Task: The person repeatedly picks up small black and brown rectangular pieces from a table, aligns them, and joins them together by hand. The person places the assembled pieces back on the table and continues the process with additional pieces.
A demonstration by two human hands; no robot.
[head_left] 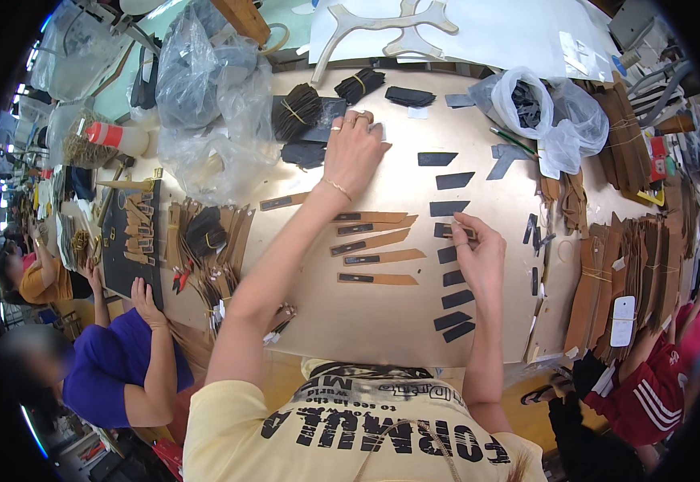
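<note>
My left hand [354,153] reaches far across the tan worktable [382,321], its fingers bent over a small piece at the edge of a black sheet [326,112]; whether it grips anything is hidden. My right hand [477,251] pinches a brown strip [446,231] lying in a column of black leather pieces [453,299]. A row of brown tapered strips [375,257] with dark patches lies between my two arms.
Clear plastic bags [213,104] pile at the far left, bundled black strips [297,111] beside them. A white bag [526,100] holds dark pieces at far right. Brown cut pieces stack at the right edge [631,273]. A person in purple [117,361] works at the left.
</note>
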